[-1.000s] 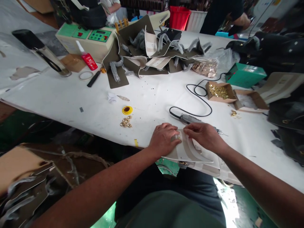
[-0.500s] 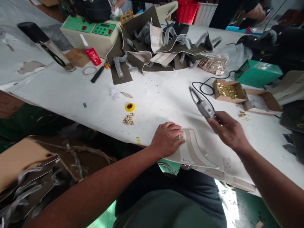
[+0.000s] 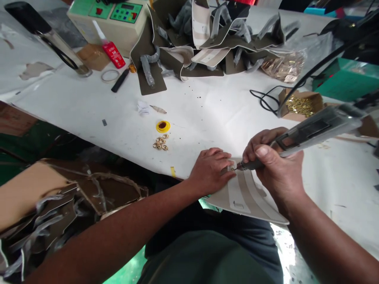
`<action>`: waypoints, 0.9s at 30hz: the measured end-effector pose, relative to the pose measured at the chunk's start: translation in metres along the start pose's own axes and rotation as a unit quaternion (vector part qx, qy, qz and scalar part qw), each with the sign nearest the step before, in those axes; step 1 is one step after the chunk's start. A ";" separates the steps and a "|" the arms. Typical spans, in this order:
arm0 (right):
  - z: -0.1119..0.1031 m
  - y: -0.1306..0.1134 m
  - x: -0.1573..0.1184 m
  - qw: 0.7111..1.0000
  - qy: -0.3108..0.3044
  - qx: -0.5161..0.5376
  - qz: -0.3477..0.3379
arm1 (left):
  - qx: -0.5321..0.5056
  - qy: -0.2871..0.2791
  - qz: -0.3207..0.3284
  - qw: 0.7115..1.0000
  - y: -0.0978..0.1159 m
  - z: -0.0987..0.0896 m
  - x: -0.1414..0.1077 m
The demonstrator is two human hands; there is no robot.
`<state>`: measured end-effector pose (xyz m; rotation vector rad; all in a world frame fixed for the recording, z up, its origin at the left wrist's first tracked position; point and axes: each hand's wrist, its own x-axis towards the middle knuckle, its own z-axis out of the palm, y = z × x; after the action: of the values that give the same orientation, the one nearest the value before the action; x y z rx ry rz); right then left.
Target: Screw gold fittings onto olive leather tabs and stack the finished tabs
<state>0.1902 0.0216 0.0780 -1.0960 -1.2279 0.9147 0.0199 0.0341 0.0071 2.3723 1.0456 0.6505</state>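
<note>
white tabletop (image 3: pixel 189 112) stands above green floor (image 3: pixel 134 267), left hand (image 3: pixel 211 170) flat on panel (image 3: pixel 222 194), right hand (image 3: pixel 276 169) gripping tool (image 3: pixel 315 128).

Striped cream-and-beige panel (image 3: pixel 245 193); grey screwdriver (image 3: pixel 314 131); red bottle (image 3: pixel 113 55); yellow dish (image 3: pixel 164 130)

I've got grey plastic, faintly glossy, on this powered screwdriver (image 3: pixel 310 134), and smooth, matt beige on the panel (image 3: pixel 237 195) I'm touching! Ahead, shiny gold-coloured metal on the rings (image 3: pixel 160 145), glossy red plastic on the bottle (image 3: pixel 114 55), rough torn cardboard on the carton (image 3: pixel 32 191).
</note>
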 end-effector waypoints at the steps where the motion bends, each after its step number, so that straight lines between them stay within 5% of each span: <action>1: 0.000 0.003 -0.001 1.000 0.010 -0.012 -0.006 | -0.001 -0.002 0.001 1.000 0.000 0.000 0.000; 11: -0.001 0.013 -0.004 0.998 0.044 -0.045 -0.022 | 0.001 -0.012 0.004 1.000 -0.001 -0.002 0.000; 27: 0.005 0.014 -0.003 0.998 -0.014 -0.050 -0.037 | 0.015 -0.010 0.006 1.000 -0.003 0.002 -0.001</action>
<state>0.1851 0.0230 0.0642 -1.1135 -1.3402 0.8213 0.0188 0.0343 0.0035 2.4066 1.0403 0.6193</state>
